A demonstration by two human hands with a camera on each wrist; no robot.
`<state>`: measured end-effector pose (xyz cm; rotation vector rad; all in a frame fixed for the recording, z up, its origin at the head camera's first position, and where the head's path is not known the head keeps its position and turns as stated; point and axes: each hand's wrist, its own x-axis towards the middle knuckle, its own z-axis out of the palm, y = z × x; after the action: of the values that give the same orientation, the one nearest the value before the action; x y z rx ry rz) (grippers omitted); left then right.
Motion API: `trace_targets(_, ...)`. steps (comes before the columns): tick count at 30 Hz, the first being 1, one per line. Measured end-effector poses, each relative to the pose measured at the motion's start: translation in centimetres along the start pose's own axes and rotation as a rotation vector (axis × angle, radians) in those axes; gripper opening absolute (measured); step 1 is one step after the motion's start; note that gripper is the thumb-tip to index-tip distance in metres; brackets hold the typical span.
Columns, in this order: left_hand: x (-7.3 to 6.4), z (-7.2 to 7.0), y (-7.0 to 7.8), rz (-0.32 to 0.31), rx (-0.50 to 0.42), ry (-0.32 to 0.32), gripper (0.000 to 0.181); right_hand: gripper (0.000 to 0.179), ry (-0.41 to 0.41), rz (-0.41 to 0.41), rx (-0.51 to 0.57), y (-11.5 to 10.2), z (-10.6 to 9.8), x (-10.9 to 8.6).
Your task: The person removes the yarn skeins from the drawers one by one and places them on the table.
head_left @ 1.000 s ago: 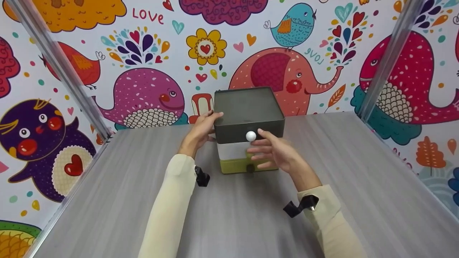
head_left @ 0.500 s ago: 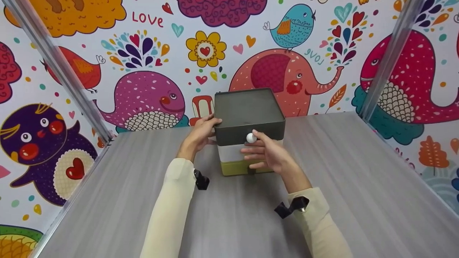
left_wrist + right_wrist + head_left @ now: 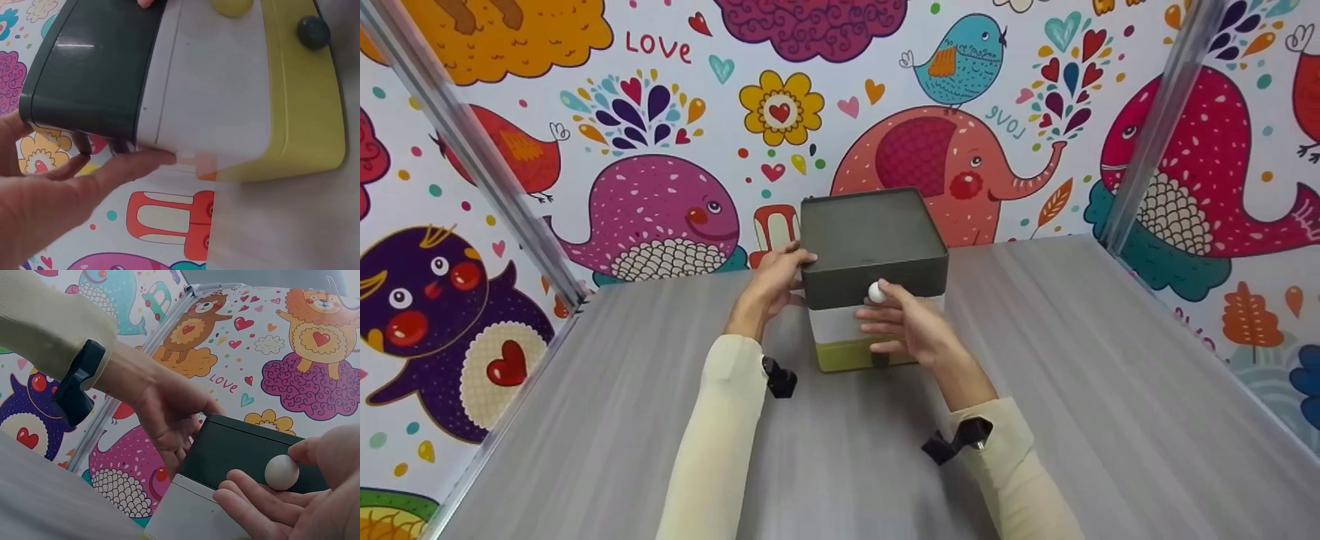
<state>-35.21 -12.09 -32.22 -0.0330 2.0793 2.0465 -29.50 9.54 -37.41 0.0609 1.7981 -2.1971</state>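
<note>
White knob [image 3: 282, 472]: on the front face of the dark tier [image 3: 877, 225], facing the person.
Knob vs right hand [image 3: 919, 330]: knob lies at the tips of thumb and index, left of the palm and slightly above it. Right hand is the nearer one; left hand [image 3: 772, 283] is over at the left side.
Axis: ball-shaped, no long axis to read; juts out of the front toward the person.
Right grip: narrow between thumb and index, knob pinched there. Thumb on its right edge, index under it. Other fingers fan out lower, in front of the white tier [image 3: 831, 324]. How hard it squeezes, can't tell.
Left hold: wide, fingers mostly straight. One fingertip over the dark tier's top rim near the front left corner, another digit along the white tier's side edge. Reads as bracing, my judgement.
Tiers: dark over white over yellow tier [image 3: 840, 358], upright on the tabletop [image 3: 622, 420], printed wall [image 3: 780, 142] close behind.
Other knobs: yellow knob [image 3: 233, 4] on white, dark knob [image 3: 313, 32] on yellow. Left wrist view shows both; from the head view the right fingers mostly cover the yellow one.
</note>
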Motion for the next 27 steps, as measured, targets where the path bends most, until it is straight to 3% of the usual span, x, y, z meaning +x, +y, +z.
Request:
trace_targets(6, -0.06, -0.03, -0.32, 0.105, 0.074, -0.058, 0.067, 0.051, 0.011, -0.008, 0.015, 0.16, 0.11, -0.06)
trace_targets(11, -0.17, -0.01, -0.42, 0.091, 0.091, -0.082, 0.057, 0.050, 0.011, -0.019, 0.024, 0.15, 0.12, -0.13)
trace_targets(21, 0.39, -0.05, -0.64, 0.103, 0.094, -0.109, 0.055, 0.050, 0.041, -0.029, 0.003, 0.13, 0.08, 0.01)
trace_targets(27, 0.10, -0.88, -0.75, 0.139, 0.150, -0.076, 0.048, 0.050, 0.044, -0.016, 0.001, 0.03, 0.36, -0.03)
